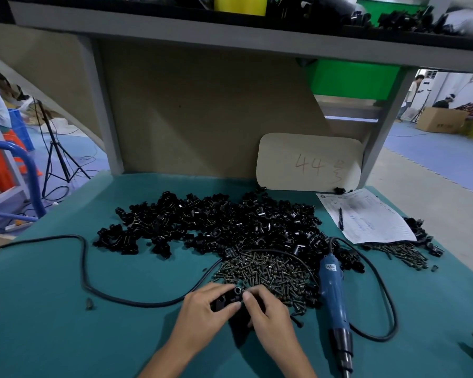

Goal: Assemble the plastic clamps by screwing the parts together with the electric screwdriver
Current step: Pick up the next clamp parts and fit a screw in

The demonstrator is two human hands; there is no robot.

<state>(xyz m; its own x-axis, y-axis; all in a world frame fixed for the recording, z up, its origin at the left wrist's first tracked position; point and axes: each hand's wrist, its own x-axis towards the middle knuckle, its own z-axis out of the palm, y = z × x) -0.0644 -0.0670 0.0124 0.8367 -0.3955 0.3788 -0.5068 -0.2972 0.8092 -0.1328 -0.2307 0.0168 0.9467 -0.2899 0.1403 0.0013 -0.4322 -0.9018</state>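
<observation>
A black plastic clamp (228, 298) sits between both hands near the front of the green table (66, 323). My left hand (206, 304) grips its left side with curled fingers. My right hand (262, 304) pinches its right side, thumb on top. Behind the hands lies a heap of dark screws (268, 271), and beyond that a wide pile of black clamp parts (216, 225). The blue electric screwdriver (335, 296) lies on the table to the right of my right hand, tip toward me, held by neither hand.
The screwdriver's black cable (85, 268) loops across the table's left side and round the tool. A paper sheet (366, 216) with a pen (341, 218) lies at the back right, near a second screw heap (404, 253). A cardboard sign (309, 162) leans against the back panel.
</observation>
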